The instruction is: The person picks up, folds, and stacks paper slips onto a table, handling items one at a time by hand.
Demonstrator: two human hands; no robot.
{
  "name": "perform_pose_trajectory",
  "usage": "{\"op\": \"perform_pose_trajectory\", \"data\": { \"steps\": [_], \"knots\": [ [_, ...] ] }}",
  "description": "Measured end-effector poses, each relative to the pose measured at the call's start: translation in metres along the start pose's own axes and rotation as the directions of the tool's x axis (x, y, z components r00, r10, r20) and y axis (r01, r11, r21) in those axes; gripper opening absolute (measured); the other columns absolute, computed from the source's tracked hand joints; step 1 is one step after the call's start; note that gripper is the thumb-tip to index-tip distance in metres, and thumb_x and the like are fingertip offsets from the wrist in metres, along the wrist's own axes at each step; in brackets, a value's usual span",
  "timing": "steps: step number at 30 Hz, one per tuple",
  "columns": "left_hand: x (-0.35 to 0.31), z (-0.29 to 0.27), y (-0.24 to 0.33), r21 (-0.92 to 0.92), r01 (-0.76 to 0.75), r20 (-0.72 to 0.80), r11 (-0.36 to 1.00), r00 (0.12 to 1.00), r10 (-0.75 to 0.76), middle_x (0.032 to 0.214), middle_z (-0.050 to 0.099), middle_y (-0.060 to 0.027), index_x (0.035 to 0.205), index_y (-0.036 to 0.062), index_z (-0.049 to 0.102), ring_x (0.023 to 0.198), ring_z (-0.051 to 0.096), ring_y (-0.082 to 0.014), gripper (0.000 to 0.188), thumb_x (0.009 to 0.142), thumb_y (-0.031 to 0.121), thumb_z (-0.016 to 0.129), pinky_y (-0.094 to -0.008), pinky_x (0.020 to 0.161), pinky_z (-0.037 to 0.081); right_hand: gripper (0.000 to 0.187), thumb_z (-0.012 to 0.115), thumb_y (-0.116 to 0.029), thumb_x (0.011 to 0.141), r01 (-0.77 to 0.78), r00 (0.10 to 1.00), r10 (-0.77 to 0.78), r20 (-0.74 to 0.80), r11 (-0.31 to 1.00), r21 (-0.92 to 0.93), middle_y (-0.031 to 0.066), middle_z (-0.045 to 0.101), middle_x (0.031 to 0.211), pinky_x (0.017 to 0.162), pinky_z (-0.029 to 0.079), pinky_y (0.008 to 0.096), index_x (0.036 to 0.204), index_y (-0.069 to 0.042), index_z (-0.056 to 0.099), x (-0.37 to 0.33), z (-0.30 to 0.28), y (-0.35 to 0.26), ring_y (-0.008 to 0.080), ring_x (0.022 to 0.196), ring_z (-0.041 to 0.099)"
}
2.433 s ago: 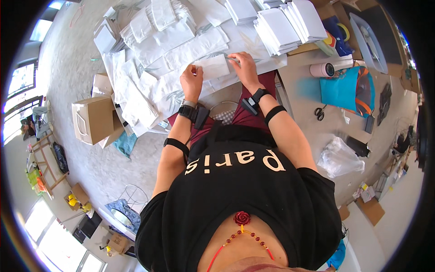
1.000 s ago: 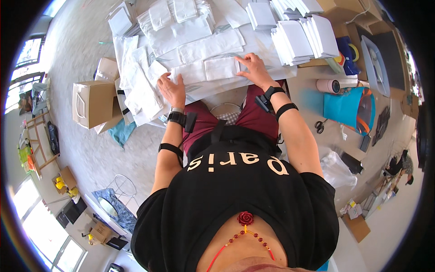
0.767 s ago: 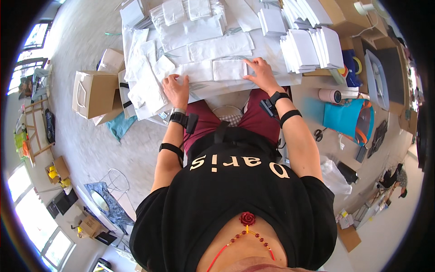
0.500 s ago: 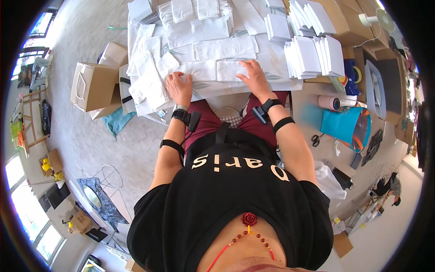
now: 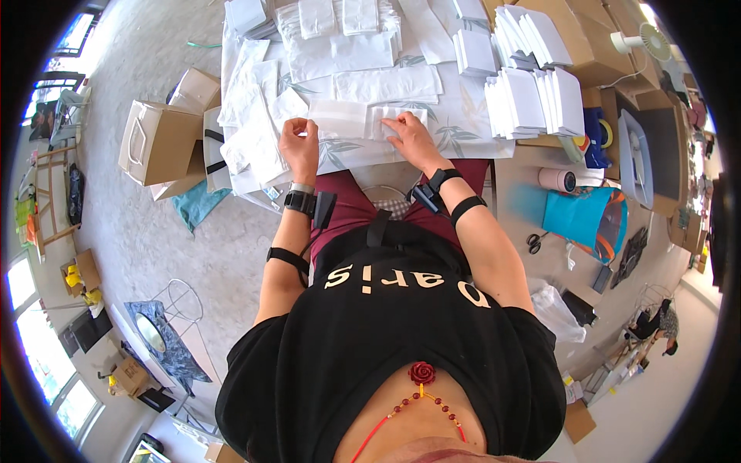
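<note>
A long, thin white folded sheet [image 5: 337,118] lies crosswise near the table's front edge. Its left part looks slightly see-through, and a crosswise line divides it from the right part. At its left end my left hand [image 5: 299,148] is closed in a pinch on the edge; the fingertips partly hide the grip. My right hand [image 5: 415,143] rests over the right part, fingers apart and fingertips touching it. Just beyond lies another flat white piece [image 5: 386,82]. Beside my left hand spreads a loose heap of white sheets [image 5: 251,139].
Stacks of white folded packets [image 5: 515,100] stand at the table's right. Farther back sits a pile of white pieces [image 5: 340,54] on the leaf-patterned tablecloth [image 5: 455,140]. Cardboard boxes [image 5: 158,143] flank the left; a small fan [image 5: 644,42] and turquoise bag [image 5: 575,216] are right.
My left hand has drawn its fingers together into a pinch at the sheet's end. The right hand has shifted left and slightly nearer to me along the sheet.
</note>
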State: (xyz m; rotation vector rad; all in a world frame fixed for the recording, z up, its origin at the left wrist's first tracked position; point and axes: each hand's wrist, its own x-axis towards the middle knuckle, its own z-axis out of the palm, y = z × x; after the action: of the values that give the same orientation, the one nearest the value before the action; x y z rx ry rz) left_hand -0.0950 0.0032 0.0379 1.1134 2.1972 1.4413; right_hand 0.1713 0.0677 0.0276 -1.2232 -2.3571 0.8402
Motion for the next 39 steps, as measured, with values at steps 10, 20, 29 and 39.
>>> {"op": "perform_pose_trajectory", "data": {
  "steps": [10, 20, 29, 39],
  "knots": [
    [-0.020, 0.010, 0.107, -0.189, -0.276, 0.055, 0.942, 0.955, 0.291, 0.087, 0.072, -0.0054, 0.098, 0.0050, 0.068, 0.078, 0.068, -0.0181, 0.017, 0.086, 0.010, 0.080, -0.0319, 0.072, 0.049, 0.058, 0.076, -0.050, 0.093, -0.278, 0.955, 0.265, 0.134, 0.644, 0.713, 0.0086, 0.069, 0.108, 0.081, 0.055, 0.0315, 0.116, 0.002, 0.069, 0.048, -0.044, -0.099, 0.0145, 0.094, 0.065],
    [-0.029, 0.028, 0.080, -0.496, -0.088, 0.162, 0.864, 0.968, 0.192, 0.100, 0.069, -0.0074, 0.109, 0.0022, 0.061, 0.086, 0.066, -0.0147, 0.027, 0.087, 0.000, 0.075, -0.0301, 0.076, 0.052, 0.037, 0.072, -0.016, 0.094, -0.266, 0.875, 0.484, -0.006, 0.492, 0.829, 0.0102, 0.070, 0.082, 0.065, 0.057, 0.0283, 0.118, 0.012, 0.064, 0.060, -0.029, -0.078, 0.0172, 0.075, 0.074],
    [-0.048, 0.031, 0.024, 0.307, -0.211, 0.222, 0.928, 0.964, 0.146, 0.149, 0.040, -0.0206, 0.154, 0.0089, 0.032, 0.142, 0.034, -0.0413, 0.104, 0.070, 0.027, 0.090, -0.0572, 0.117, 0.023, 0.033, 0.069, -0.017, 0.096, -0.159, 0.935, 0.324, -0.145, 0.747, 0.646, 0.0107, 0.072, 0.086, 0.070, 0.058, 0.0308, 0.117, 0.008, 0.064, 0.060, -0.059, -0.070, 0.0158, 0.075, 0.073],
    [-0.046, 0.046, 0.001, 0.259, -0.246, 0.161, 0.934, 0.964, 0.210, 0.121, 0.059, -0.0123, 0.131, 0.0084, 0.052, 0.122, 0.052, -0.0325, 0.063, 0.074, 0.008, 0.079, -0.0467, 0.109, 0.033, 0.029, 0.069, -0.020, 0.094, -0.294, 0.904, 0.427, 0.001, 0.621, 0.727, 0.0028, 0.067, 0.085, 0.067, 0.052, 0.0262, 0.109, 0.005, 0.069, 0.018, -0.139, -0.032, 0.0087, 0.075, 0.063]
  ]
}}
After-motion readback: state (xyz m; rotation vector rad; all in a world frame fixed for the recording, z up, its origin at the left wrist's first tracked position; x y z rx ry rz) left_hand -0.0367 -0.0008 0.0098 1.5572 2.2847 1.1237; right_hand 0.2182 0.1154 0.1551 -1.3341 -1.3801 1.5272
